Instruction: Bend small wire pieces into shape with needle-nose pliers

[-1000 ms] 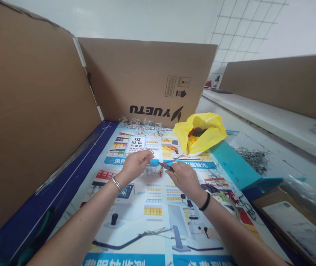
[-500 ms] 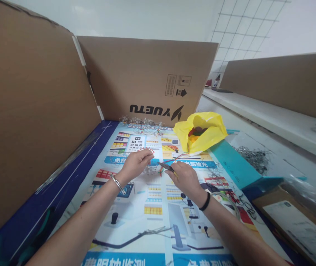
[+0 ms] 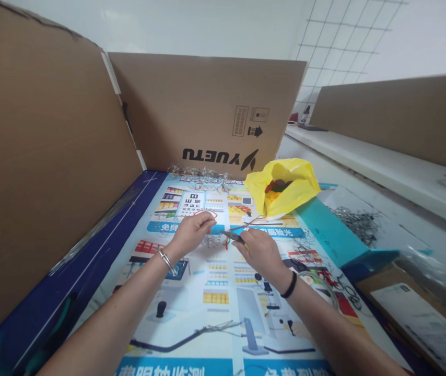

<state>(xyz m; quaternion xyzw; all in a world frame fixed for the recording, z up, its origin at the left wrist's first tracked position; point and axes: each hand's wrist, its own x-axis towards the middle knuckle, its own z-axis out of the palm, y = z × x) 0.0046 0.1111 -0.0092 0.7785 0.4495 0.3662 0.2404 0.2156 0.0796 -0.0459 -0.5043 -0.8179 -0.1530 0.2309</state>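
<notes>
Barely shifted, right hand (image 3: 260, 250) grips pliers (image 3: 233, 237), left hand (image 3: 192, 232) pinches wire (image 3: 214, 213), "YUETU" cardboard (image 3: 203, 104) beyond.

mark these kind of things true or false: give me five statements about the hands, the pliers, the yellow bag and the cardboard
1. The right hand holds the pliers. True.
2. The silver bracelet is on the right wrist. False: it is on the left wrist; the right one wears a black band.
3. The pliers' tips touch the left hand. False: a gap shows between them.
4. The lettering YUETU on the cardboard panel is upside down. True.
5. The yellow bag is closed. False: its mouth is open, with red and yellow things showing inside.
</notes>
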